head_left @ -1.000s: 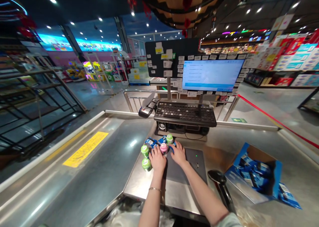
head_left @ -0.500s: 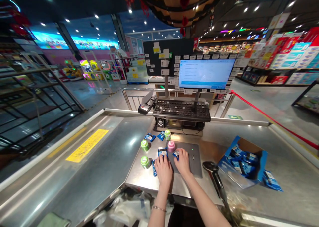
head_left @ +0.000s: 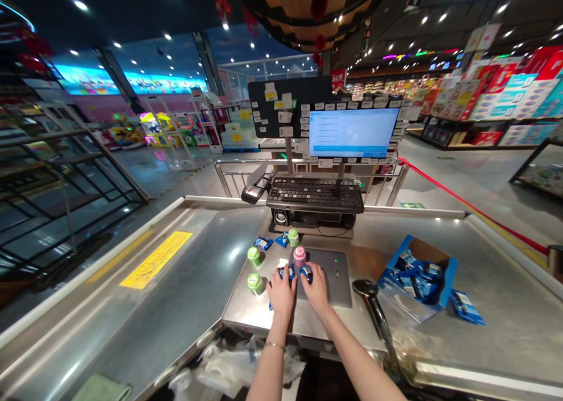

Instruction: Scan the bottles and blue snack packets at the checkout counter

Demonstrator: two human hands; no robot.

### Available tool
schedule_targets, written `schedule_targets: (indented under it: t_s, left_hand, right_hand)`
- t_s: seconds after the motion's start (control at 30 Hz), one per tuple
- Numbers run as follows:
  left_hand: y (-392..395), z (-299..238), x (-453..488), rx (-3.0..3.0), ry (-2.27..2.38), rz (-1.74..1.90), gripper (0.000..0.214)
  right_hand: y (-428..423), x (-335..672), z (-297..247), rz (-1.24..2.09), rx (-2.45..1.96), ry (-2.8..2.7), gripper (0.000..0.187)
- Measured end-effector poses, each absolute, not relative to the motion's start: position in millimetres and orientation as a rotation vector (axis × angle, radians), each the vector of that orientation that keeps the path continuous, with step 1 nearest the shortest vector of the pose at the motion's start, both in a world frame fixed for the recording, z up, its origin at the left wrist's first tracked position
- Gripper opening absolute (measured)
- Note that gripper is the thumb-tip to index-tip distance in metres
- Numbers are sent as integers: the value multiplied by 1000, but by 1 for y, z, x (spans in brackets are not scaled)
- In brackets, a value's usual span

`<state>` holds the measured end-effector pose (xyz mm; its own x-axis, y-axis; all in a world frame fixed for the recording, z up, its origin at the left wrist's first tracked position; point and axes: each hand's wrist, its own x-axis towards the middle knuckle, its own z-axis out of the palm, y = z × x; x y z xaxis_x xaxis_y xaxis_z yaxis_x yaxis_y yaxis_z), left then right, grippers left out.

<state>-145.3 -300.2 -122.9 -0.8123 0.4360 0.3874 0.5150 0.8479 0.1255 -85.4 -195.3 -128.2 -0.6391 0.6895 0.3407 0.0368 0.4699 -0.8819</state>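
Note:
My left hand (head_left: 281, 292) grips a small blue foil packet (head_left: 286, 272) on the steel counter, and my right hand (head_left: 315, 288) grips a second one (head_left: 307, 274) close beside it. Both hands sit at the near left edge of the dark scale plate (head_left: 324, 278). A pink-lidded jar (head_left: 299, 257) stands just beyond my hands. Three green-lidded jars stand nearby: one (head_left: 254, 257) and another (head_left: 255, 284) to the left, and a third (head_left: 293, 237) farther back. Two more blue packets (head_left: 263, 243) (head_left: 281, 240) lie near them. A blue corner (head_left: 270, 306) shows under my left hand.
To the right stand a handheld barcode scanner (head_left: 369, 289) and an open carton of blue packets (head_left: 417, 275), with a loose packet (head_left: 465, 307) beside it. Ahead are a keyboard (head_left: 314, 193) and monitor (head_left: 353, 132). A steel conveyor (head_left: 176, 254) runs left; plastic bags (head_left: 233, 366) lie below.
My hands have moved closer together, and each now has a blue packet over the scale plate's left edge. The packets and jars are spread out compared with the earliest view, and the camera has drifted slightly.

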Motion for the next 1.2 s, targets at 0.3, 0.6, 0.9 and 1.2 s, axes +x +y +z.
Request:
schedule_targets:
  t_s: [0.3, 0.6, 0.9, 1.2]
  left_hand:
    - [-280, -103, -98, -888, -2456, -871, 43]
    - [-99, -3, -9, -1435, -2182, -1549, 45]
    - [7, -25, 30, -1634, -2220, -1466, 38]
    - [-18, -41, 35, -1902, -2090, -864, 36]
  right_hand:
    - [-198, -52, -115, 1377, -654, -1688, 33]
    - [-42, 79, -7, 808, -800, -1621, 33]
    - [58, 109, -25, 601, -1231, -1866, 36]
    - [64, 162, -85, 504, -1593, -1686, 48]
